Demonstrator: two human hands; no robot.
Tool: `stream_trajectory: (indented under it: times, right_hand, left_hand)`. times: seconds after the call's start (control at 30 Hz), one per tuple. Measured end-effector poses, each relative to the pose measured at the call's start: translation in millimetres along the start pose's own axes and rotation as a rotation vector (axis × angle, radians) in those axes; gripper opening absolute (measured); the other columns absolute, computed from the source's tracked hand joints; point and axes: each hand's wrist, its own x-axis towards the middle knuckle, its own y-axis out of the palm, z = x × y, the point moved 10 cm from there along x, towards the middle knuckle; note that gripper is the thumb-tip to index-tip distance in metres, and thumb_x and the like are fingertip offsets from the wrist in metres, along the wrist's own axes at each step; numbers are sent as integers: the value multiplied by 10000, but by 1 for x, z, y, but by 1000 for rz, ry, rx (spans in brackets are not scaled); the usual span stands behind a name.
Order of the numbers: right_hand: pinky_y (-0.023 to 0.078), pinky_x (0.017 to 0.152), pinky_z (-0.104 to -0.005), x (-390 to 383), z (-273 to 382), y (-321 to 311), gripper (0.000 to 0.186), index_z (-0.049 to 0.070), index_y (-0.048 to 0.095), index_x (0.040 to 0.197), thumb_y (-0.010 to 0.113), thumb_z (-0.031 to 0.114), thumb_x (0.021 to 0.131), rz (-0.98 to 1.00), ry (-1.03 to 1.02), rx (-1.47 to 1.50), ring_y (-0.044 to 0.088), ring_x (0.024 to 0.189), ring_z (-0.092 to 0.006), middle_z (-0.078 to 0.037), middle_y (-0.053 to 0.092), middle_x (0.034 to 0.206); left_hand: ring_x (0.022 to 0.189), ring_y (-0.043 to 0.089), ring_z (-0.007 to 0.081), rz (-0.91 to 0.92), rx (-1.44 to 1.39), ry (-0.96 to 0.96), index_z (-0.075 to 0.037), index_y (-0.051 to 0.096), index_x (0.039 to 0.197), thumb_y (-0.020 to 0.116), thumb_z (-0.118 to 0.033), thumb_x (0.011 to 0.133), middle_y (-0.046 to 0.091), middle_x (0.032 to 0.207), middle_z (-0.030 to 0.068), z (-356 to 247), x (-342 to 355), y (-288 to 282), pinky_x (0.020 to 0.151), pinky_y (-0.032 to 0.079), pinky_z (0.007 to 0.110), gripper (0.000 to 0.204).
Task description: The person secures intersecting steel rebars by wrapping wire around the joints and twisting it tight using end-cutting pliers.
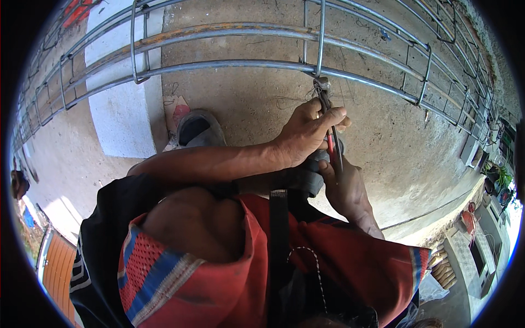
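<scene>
Dark metal pincers (pixel 330 130) with a red handle point up toward a steel rebar cage (pixel 240 64). Their head meets the nearest long bar where a stirrup crosses it, with thin wire (pixel 318 87) beside the jaws. My left hand (pixel 305 131) is closed round the upper part of the pincers, thumb lying across them. Lower down, my right hand (pixel 350 191) is closed at the handle ends, its thumb against them and its fingers partly hidden. I cannot tell whether the jaws are biting the wire.
The long bars and stirrups of the cage span the far side from left to right. A white block (pixel 121 117) lies beneath it on the left. My shoe (pixel 200 130) rests beside the block on the concrete floor (pixel 246 104). Plants (pixel 499 176) stand at the far right.
</scene>
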Motion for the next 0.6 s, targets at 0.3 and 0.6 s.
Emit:
stream_trajectory:
  times: [0.3,0.6]
  right_hand:
    - [365,373,-237,4,-25,41,412,-2,534,688,452,306,949,251,-32,724,453,385,-124,-49,461,469]
    - [440,417,-267,-13,-2,43,423,-66,571,912,552,356,885,673,37,1215,545,454,-189,-115,560,598]
  left_hand:
    - [990,599,281,185,-304,-149,-77,558,911,613,-224,846,618,909,104,12,10,20,923,450,417,170]
    - [611,596,231,-27,-220,10,-98,423,734,496,-388,917,456,662,31,1,12,13,667,538,435,351]
